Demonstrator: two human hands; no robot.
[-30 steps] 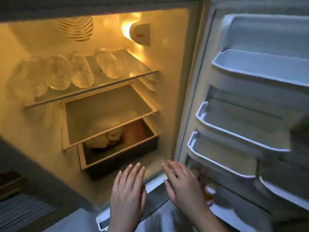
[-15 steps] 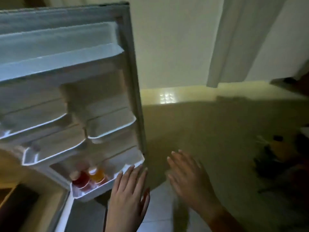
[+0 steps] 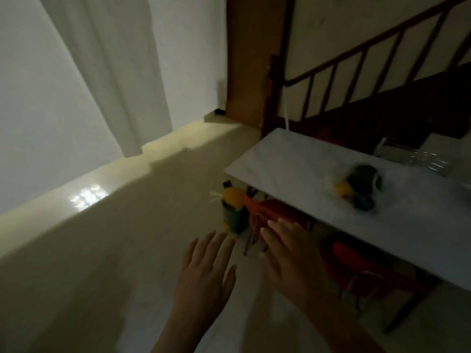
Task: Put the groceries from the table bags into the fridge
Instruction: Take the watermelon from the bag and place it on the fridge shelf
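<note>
While both hands are out in front with nothing in them, the left hand (image 3: 204,268) sits at about 6 o'clock, fingers spread and flat, and the right hand (image 3: 290,253) is just beside it toward 5 o'clock, also spread wide and empty. Past the fingertips, around the middle of the view, there's a cluster of stuff on the floor (image 3: 102,263) tucked under the table edge: a yellow-topped container (image 3: 233,208) and something red (image 3: 277,216) next to it, too dim and blurry to name properly. Further out at 3 o'clock is the white table (image 3: 293,159), and on it the grocery bag (image 3: 358,189), looks like clear thin plastic with something yellow, dark green and blue inside, though it's smeared by motion blur. The fridge isn't in view at all. My guess on handling: that bag is soft and floppy and the loose items will shift around, so I'd pinch the gathered plastic at the top with one hand and cup the bottom with the other rather than squeeze the middle. Probably light, thin plastic can be slippery. Way back at 1 o'clock there's a wooden stair railing (image 3: 356,57), and a pale curtain (image 3: 114,72) at 11 o'clock.
</note>
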